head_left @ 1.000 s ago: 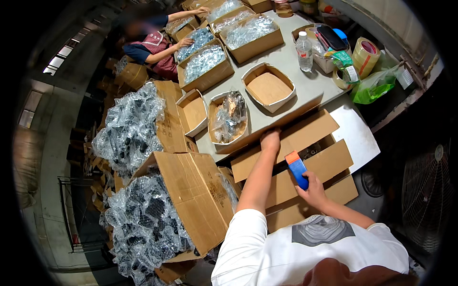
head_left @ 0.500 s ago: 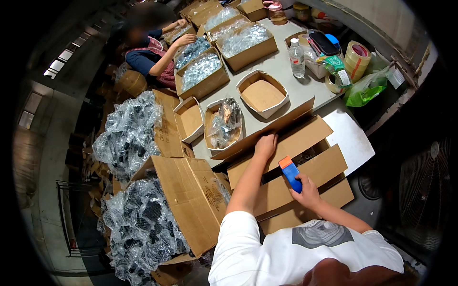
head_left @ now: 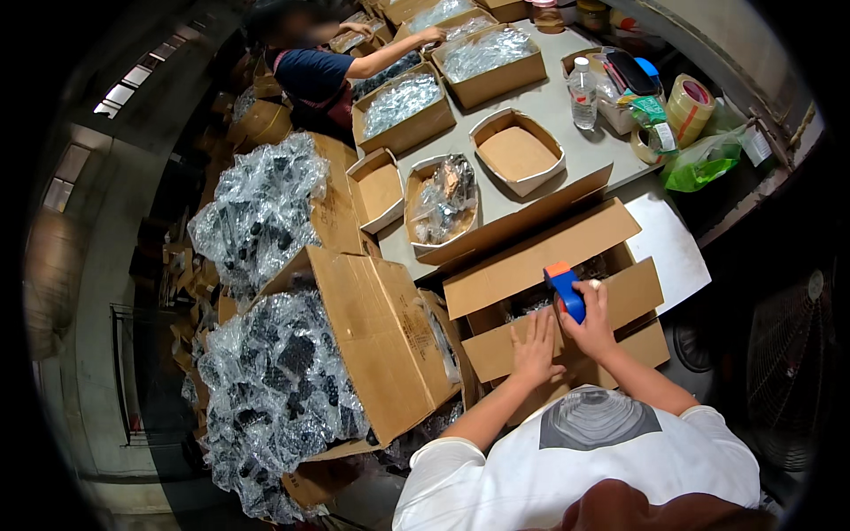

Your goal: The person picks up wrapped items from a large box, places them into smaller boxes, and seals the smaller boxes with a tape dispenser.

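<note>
Clasping blue tool (head_left: 565,290): closed right grip (head_left: 593,324)

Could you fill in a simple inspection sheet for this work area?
Surface: grey table with three cardboard trays, one holding a bagged item.
Job's things: carton with flaps unsealed, contents mostly hidden; blue-and-orange hand tool.
Clutter: water bottle, tape roll and green bag around the table's right end.
Hands: left hand spread on the near flap; right hand grips the tool.
Cables: nothing seen.
Surroundings: co-worker reaching over boxes; bubble-wrapped goods at left; fan at right.
</note>
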Available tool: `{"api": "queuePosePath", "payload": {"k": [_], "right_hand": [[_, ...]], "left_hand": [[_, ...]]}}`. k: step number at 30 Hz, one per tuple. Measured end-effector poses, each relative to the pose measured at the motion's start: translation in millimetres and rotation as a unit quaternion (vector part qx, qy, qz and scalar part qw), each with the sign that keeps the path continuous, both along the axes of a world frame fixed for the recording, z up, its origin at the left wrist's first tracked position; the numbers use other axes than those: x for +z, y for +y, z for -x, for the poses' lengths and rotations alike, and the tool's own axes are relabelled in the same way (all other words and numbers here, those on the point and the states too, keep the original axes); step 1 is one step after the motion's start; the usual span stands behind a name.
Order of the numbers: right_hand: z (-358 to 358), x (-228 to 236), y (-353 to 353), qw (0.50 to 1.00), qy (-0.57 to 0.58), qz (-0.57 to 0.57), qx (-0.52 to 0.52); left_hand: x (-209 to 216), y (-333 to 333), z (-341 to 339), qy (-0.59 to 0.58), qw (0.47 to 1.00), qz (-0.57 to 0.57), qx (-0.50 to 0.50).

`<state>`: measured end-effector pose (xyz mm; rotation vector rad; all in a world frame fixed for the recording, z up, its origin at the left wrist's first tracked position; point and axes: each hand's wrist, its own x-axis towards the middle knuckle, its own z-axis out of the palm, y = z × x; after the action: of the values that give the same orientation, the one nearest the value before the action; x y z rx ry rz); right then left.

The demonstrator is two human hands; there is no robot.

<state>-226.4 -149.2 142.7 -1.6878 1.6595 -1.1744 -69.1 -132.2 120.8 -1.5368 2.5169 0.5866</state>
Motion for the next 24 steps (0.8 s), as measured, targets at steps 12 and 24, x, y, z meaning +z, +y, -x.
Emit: {"api": "queuePosePath", "payload": {"k": [12,24], "right_hand": [[-14,19,4,0.998,0.046,0.004,0.053],[-13,15,-3,0.999,0.030,0.006,0.042]], "left_hand": [[-31,-30,14,0.026,0.980,0.163,0.108],[-28,-31,10,0.024,0.983,0.159,0.086]]}}
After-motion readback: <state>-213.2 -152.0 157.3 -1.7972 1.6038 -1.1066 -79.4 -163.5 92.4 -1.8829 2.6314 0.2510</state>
